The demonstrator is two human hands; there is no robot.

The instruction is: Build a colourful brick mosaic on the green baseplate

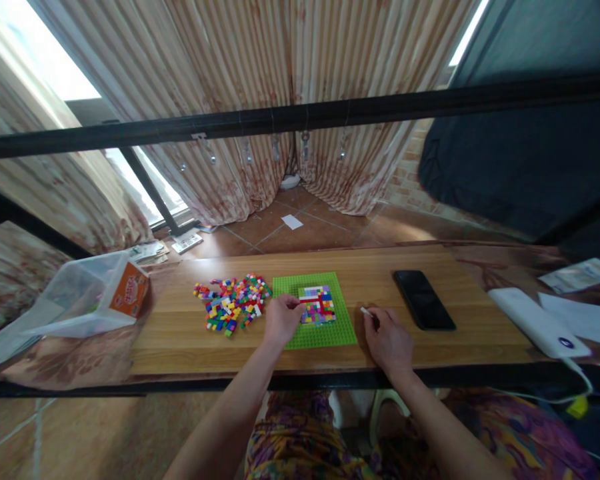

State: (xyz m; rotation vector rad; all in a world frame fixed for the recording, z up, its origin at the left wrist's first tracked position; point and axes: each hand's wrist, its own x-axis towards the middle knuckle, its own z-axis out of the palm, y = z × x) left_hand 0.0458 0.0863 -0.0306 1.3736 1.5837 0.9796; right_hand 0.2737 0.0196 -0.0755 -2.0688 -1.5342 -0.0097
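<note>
A green baseplate (pixel 347 327) lies on the wooden board, and a block of colourful toy bricks (pixel 317 307) covers part of it. Over the left side of the baseplate, my left hand (pixel 281 321) has its thumb and finger pinched at the left edge of the built bricks. Whatever is between those fingertips is too small and covered to tell. To the right of the baseplate, my right hand (pixel 390 339) is closed, with a small white brick (pixel 365 311) at its fingertips. A pile of loose bricks in many colours (pixel 233 300) lies left of my left hand.
A black phone (pixel 424 300) lies on the wooden board (pixel 180 347), right of my right hand. Further right are a white power bank (pixel 537 322) with a cable and some papers. A clear plastic box (pixel 87 287) with an orange label stands left. A black rail crosses behind.
</note>
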